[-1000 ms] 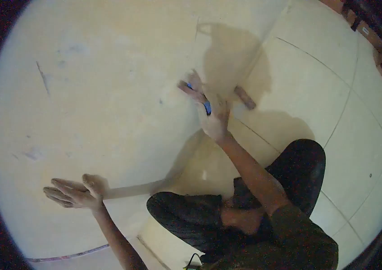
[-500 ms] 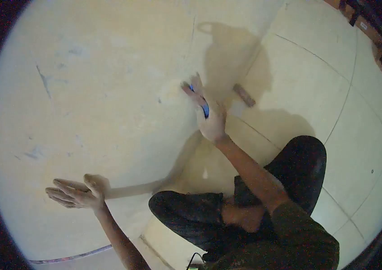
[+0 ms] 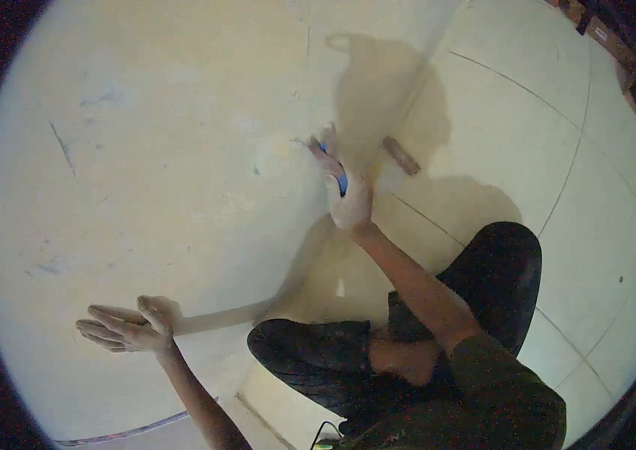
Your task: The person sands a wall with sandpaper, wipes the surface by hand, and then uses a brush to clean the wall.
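My right hand (image 3: pixel 348 199) is stretched out against the pale wall (image 3: pixel 168 150) and grips a flat tool with a blue handle (image 3: pixel 337 174), its blade pressed to the wall surface. My left hand (image 3: pixel 124 328) rests flat on the wall lower left, fingers spread and holding nothing. I am crouched, with my dark-trousered knees (image 3: pixel 310 360) below the arms.
A short brown block (image 3: pixel 400 155) lies on the tiled floor (image 3: pixel 558 135) near the wall's foot, just right of the tool. Dark scuffs mark the wall at left. Boxes or clutter sit along the dark far-right edge (image 3: pixel 618 52).
My right hand has slid the tool slightly up and left along the wall. The left hand has shifted a little lower but stays flat on the wall.
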`<state>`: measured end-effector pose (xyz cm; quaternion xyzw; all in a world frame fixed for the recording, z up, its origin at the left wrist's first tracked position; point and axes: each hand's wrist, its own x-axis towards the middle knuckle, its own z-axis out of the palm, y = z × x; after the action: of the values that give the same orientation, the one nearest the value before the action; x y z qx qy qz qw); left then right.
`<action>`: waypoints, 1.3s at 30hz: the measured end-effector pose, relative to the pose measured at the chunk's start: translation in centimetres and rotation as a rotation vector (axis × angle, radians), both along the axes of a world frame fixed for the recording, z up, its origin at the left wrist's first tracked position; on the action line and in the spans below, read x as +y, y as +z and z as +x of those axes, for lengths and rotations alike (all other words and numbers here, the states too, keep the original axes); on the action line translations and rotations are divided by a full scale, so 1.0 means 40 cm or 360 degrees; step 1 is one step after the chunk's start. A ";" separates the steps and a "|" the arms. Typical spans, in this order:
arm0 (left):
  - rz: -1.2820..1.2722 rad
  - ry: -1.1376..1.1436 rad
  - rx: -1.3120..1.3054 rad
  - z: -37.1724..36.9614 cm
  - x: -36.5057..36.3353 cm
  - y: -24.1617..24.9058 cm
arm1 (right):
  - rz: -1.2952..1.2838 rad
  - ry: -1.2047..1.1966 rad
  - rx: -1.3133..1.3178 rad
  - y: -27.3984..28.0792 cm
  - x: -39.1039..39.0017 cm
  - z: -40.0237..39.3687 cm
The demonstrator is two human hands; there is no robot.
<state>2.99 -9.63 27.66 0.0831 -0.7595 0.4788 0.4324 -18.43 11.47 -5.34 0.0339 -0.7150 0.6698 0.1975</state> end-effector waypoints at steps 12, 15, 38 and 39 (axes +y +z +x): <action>0.0024 -0.0101 0.0000 0.009 0.015 -0.003 | 0.0014 0.0032 -0.0082 0.052 0.010 0.001; 0.0001 -0.0104 -0.0023 0.009 0.015 0.009 | -0.0037 0.0141 -0.0043 -0.011 -0.005 -0.004; -0.0003 -0.0017 -0.0012 0.029 0.046 -0.046 | 0.0058 0.0216 -0.0419 0.009 0.021 0.055; -0.0007 -0.0007 0.0008 0.021 0.046 -0.047 | 0.0041 0.0169 -0.0295 -0.001 0.023 0.050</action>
<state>3.84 -7.77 25.78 0.0816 -0.7575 0.4793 0.4357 -16.45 12.37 -5.38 0.0122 -0.7358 0.6705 0.0944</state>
